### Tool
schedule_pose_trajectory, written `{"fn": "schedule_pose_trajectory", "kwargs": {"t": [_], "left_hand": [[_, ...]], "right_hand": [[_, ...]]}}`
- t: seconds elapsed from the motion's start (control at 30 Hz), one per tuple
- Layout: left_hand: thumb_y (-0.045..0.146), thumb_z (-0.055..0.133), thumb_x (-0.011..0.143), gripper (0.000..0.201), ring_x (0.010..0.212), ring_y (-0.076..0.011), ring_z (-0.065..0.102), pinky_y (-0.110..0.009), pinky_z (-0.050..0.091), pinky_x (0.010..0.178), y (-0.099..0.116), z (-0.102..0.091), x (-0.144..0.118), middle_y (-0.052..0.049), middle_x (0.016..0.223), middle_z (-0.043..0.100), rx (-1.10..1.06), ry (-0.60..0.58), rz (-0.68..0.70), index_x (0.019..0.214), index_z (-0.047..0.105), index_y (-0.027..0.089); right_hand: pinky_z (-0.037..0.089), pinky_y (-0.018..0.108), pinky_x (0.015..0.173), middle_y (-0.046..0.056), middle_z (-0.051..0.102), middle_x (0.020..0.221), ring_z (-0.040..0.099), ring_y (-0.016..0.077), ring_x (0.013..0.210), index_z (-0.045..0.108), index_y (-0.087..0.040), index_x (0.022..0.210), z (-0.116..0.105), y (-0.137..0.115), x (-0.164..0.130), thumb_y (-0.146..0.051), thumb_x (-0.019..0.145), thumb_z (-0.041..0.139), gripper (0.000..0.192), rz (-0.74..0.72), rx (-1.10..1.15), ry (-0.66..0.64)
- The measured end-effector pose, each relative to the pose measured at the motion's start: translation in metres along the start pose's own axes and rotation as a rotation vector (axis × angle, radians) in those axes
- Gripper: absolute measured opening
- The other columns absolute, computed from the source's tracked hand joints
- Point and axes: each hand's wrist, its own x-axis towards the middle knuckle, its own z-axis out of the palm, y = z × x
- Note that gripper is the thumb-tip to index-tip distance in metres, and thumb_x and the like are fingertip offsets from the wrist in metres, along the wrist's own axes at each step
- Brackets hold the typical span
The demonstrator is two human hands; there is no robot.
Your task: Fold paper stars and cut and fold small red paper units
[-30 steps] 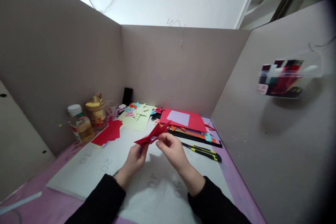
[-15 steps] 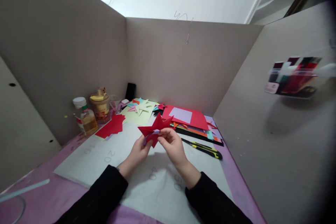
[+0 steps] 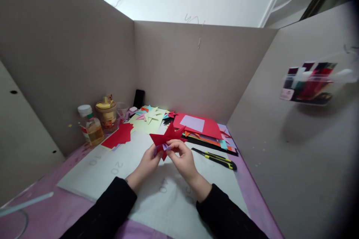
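Note:
A red folded paper star (image 3: 169, 133) with pointed tips is held up over the white sheet, between my two hands. My left hand (image 3: 150, 159) pinches its lower left side, thumb in front and fingers behind. At the star's lower middle, the thumb and fingers of my right hand (image 3: 181, 157) are closed on a small purple paper piece (image 3: 165, 146) that lies against the red paper. The fingers hide part of the star's lower points and of the purple piece.
A black and yellow utility knife (image 3: 220, 160) lies right of my hands on the white sheet (image 3: 109, 179). Behind are stacked coloured papers (image 3: 213, 132) and a pale green folded star (image 3: 153, 115). Red paper sheets (image 3: 119, 137), a bottle (image 3: 94, 131) and a cup (image 3: 107, 114) stand left.
My right thumb and fingers have moved slightly down and left, onto the purple piece, which now shows bent at the star's middle. The left hand keeps its hold.

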Motion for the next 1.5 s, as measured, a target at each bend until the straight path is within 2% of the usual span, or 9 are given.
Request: {"fn": "schedule_pose_trajectory", "kwargs": {"t": [0.1,0.2,0.4,0.57,0.7,0.87,1.07,1.3,1.5], "left_hand": [[0.034,0.059,0.082,0.029,0.093,-0.0239,0.062,-0.037,0.047,0.085,-0.001,-0.001,0.000,-0.011,0.102,0.067,-0.022,0.013,0.008,0.104,0.059,0.014],[0.030,0.056,0.083,0.027,0.091,-0.0227,0.062,-0.035,0.048,0.082,-0.002,-0.001,0.000,-0.010,0.100,0.067,0.000,0.005,0.022,0.104,0.058,0.014],[0.022,0.052,0.083,0.020,0.078,-0.0198,0.062,-0.031,0.050,0.073,0.004,0.002,-0.002,-0.004,0.078,0.065,0.090,-0.072,0.045,0.098,0.061,0.015],[0.022,0.051,0.084,0.023,0.083,-0.0212,0.062,-0.032,0.050,0.076,0.007,0.004,-0.002,-0.005,0.082,0.067,0.093,-0.090,0.029,0.102,0.061,0.014],[0.021,0.052,0.083,0.026,0.088,-0.0218,0.062,-0.032,0.049,0.079,0.005,0.004,-0.003,-0.008,0.098,0.069,0.106,-0.106,0.018,0.106,0.061,0.015],[0.022,0.055,0.082,0.026,0.094,-0.0231,0.062,-0.033,0.048,0.083,0.004,0.004,-0.002,-0.009,0.104,0.068,0.068,-0.109,-0.005,0.107,0.061,0.016],[0.020,0.056,0.081,0.026,0.095,-0.0233,0.061,-0.034,0.047,0.086,0.003,0.004,-0.001,-0.008,0.101,0.068,0.029,-0.080,-0.018,0.106,0.061,0.016],[0.018,0.052,0.081,0.019,0.087,-0.0204,0.062,-0.031,0.048,0.079,0.001,0.001,0.000,-0.008,0.098,0.067,0.092,-0.081,0.022,0.099,0.058,0.016],[0.017,0.048,0.081,0.016,0.079,-0.0182,0.061,-0.029,0.049,0.070,-0.003,0.000,-0.001,-0.005,0.088,0.065,0.172,-0.128,0.051,0.095,0.056,0.016]], "right_hand": [[0.049,0.038,0.083,0.005,0.067,0.091,0.061,0.0197,0.090,0.063,-0.023,0.078,-0.002,0.004,-0.002,-0.015,0.080,0.058,0.010,-0.220,-0.146,-0.018],[0.048,0.037,0.081,0.005,0.068,0.095,0.061,0.0191,0.089,0.061,-0.023,0.081,-0.002,0.008,-0.004,-0.012,0.081,0.055,0.013,-0.272,-0.183,-0.036],[0.048,0.028,0.066,0.001,0.066,0.080,0.061,0.0153,0.073,0.058,-0.022,0.084,0.000,0.011,-0.005,-0.017,0.080,0.059,0.006,-0.026,-0.090,0.040],[0.049,0.026,0.065,-0.002,0.064,0.077,0.063,0.0144,0.071,0.049,-0.023,0.094,0.002,0.012,-0.003,-0.019,0.077,0.061,0.021,0.148,0.125,0.096],[0.048,0.025,0.061,-0.005,0.061,0.069,0.061,0.0133,0.064,0.045,-0.023,0.092,0.003,0.016,-0.003,-0.021,0.077,0.064,0.025,0.192,0.130,0.187],[0.050,0.027,0.064,0.001,0.067,0.077,0.063,0.0155,0.069,0.062,-0.020,0.085,-0.001,0.018,-0.003,-0.028,0.080,0.063,0.009,0.159,0.013,0.139],[0.050,0.033,0.077,0.004,0.071,0.087,0.064,0.0187,0.082,0.072,-0.023,0.092,-0.004,0.016,-0.002,-0.024,0.083,0.062,0.013,0.030,-0.127,0.065],[0.048,0.033,0.072,0.006,0.060,0.084,0.057,0.0181,0.078,0.071,-0.022,0.090,-0.004,0.017,0.000,-0.020,0.083,0.060,0.014,-0.208,-0.336,-0.029],[0.045,0.034,0.072,0.005,0.064,0.082,0.053,0.0197,0.078,0.066,-0.021,0.084,-0.006,0.016,0.001,-0.016,0.083,0.056,0.011,-0.355,-0.465,-0.154]]}}
